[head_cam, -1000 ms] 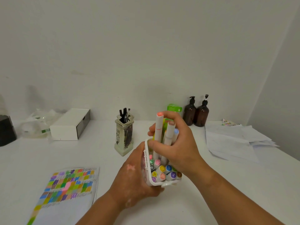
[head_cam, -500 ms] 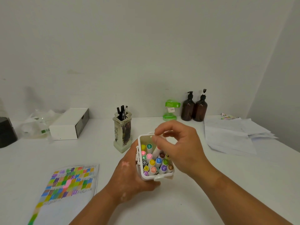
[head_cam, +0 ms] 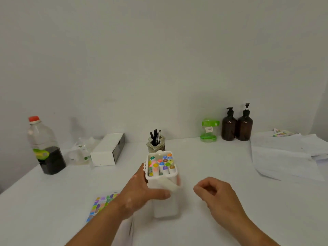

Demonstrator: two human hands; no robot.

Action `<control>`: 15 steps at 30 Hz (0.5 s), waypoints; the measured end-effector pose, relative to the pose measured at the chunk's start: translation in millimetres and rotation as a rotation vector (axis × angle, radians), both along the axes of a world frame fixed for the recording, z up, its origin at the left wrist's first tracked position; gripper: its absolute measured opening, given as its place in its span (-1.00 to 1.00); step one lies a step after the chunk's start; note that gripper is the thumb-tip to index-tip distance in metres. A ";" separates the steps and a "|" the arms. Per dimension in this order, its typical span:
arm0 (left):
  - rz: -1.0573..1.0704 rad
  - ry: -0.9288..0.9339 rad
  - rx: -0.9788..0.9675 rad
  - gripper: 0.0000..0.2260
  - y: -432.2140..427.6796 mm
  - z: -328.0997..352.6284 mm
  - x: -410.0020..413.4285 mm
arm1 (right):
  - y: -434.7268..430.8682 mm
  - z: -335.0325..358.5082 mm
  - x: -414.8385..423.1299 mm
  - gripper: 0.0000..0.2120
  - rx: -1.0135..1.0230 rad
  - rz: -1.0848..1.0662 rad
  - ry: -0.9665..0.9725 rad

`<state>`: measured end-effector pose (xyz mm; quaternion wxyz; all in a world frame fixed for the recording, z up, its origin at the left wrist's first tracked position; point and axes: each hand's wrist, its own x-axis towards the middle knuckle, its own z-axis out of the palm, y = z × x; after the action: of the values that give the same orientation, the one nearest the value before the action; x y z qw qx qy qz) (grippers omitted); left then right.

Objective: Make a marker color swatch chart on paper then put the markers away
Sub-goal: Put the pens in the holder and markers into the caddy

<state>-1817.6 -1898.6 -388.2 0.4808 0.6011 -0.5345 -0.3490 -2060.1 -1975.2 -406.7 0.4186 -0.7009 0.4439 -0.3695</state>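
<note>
- Your left hand (head_cam: 142,194) grips the case (head_cam: 165,205), markers (head_cam: 162,165) standing inside.
- Your right hand (head_cam: 218,196) hovers beside it, loosely curled, empty.
- The chart (head_cam: 101,205) lies toward the table's (head_cam: 230,166) front edge.

Open surface (head_cam: 221,162) right of marker case (head_cam: 165,206), pen holder (head_cam: 156,145) just behind it, papers (head_cam: 284,157) far right.

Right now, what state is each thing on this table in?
Case, upright, top open, gripped by the left hand.
Markers, capped, standing in the case.
Right hand, empty, fingers loosely curled.
Chart, coloured in, flat, partly hidden.
Bottle, capped, upright, partly full of dark liquid.
Pump bottles, upright.
Pens, standing in their holder.
</note>
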 end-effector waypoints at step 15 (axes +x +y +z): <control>0.201 0.177 0.123 -0.17 -60.3 -7.3 124.3 | 3.9 -26.7 24.8 -0.85 -0.048 0.004 0.095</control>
<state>-1693.2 -1958.9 -395.5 0.5207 0.6467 -0.4049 -0.3829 -2035.2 -1971.3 -433.4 0.3808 -0.7283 0.4528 -0.3458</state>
